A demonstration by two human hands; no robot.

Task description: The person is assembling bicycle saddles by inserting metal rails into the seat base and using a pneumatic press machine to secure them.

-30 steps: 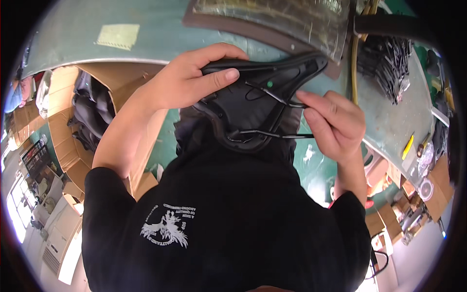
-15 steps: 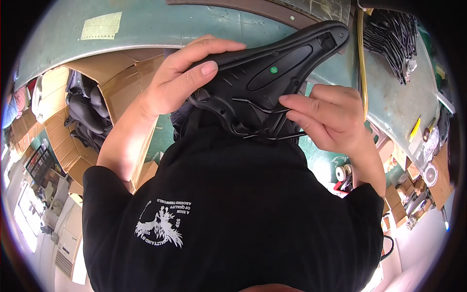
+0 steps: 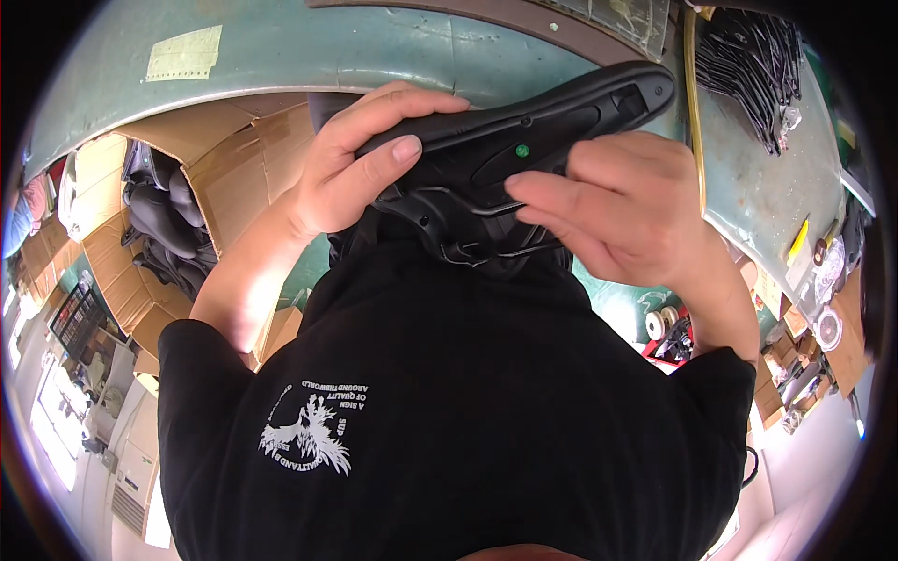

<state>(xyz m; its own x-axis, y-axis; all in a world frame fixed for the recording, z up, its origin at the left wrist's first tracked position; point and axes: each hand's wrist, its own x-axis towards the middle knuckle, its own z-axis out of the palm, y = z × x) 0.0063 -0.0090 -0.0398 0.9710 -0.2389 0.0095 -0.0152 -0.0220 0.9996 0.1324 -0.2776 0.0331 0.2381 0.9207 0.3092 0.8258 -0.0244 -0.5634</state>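
A black bicycle saddle [image 3: 552,129] lies underside up in front of my body, its narrow nose pointing to the far right. On the underside is a round green sticker [image 3: 522,151]. My left hand [image 3: 351,173] grips the wide rear end, with the thumb on the underside and the fingers over the far edge. Pinched between thumb and fingers of my right hand [image 3: 627,208] is a thin black metal saddle rail [image 3: 468,205]. Its bent ends reach to the rear of the saddle's underside; whether they sit in the sockets I cannot tell.
An open cardboard box [image 3: 238,178] at the left holds several black saddles [image 3: 164,220]. Bent black rails [image 3: 748,79] are heaped on the green worktable [image 3: 355,51] at the far right, beyond a yellow edge strip [image 3: 694,112]. A yellow-handled tool [image 3: 799,240] lies nearer.
My right hand has moved left with the rail, bringing its ends closer to the saddle's rear. The saddle has tilted, and its nose sits slightly lower in view.
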